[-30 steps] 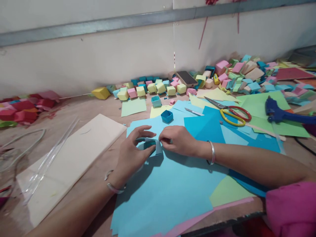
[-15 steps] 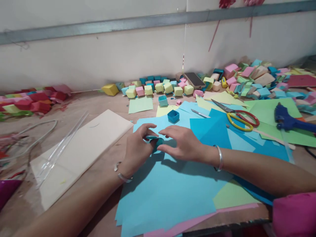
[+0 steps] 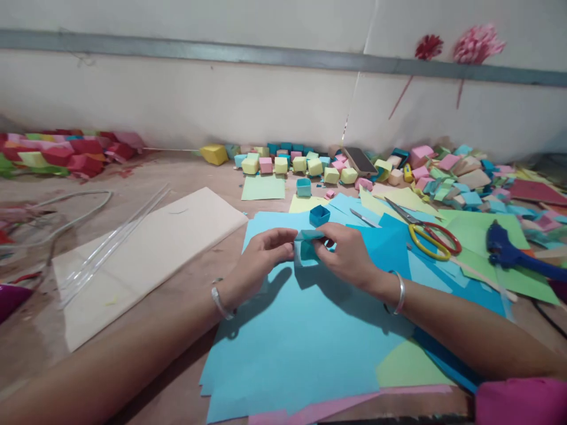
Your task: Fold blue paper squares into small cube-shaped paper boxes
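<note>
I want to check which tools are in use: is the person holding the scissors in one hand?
No, the scissors lie on the coloured paper to the right, while the left hand and right hand both hold a small blue folded paper piece.

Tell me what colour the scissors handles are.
The scissors have one yellow handle and one red, clearest in the head view.

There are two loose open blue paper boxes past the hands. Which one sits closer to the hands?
The darker blue box, sitting just beyond the right hand. The paler one lies farther back, near the row of cubes.
</note>
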`<state>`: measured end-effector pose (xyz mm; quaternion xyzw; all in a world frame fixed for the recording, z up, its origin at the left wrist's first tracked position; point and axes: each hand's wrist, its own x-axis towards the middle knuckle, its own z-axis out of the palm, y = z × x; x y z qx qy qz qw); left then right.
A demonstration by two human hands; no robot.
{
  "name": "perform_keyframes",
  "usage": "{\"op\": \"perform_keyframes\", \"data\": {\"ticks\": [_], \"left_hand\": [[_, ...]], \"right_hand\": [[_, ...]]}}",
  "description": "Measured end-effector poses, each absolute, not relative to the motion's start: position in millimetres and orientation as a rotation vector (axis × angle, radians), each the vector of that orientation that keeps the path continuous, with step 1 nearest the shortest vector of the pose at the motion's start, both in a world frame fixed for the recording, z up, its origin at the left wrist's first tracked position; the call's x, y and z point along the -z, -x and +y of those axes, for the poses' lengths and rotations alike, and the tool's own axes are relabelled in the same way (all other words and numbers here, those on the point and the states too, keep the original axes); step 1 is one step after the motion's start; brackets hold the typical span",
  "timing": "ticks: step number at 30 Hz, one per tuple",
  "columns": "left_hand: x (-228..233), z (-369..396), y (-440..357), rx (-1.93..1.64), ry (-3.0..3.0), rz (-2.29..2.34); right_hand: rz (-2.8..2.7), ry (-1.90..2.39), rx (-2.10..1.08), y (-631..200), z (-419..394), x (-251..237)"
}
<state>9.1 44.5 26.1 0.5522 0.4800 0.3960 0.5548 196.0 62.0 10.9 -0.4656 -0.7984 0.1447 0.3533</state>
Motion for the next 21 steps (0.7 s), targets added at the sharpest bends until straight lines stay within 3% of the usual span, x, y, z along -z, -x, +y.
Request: {"op": "perform_keyframes", "data": {"ticks": [15, 21], "left_hand": [[-12, 45, -13, -0.934, -1.356, 1.167], [-7, 46, -13, -0.881, -0.723, 0.85]], "right_hand": [[-2.112, 1.098, -0.497, -199, 59, -19], [-1.946, 1.068, -0.648, -200, 61, -18]]}}
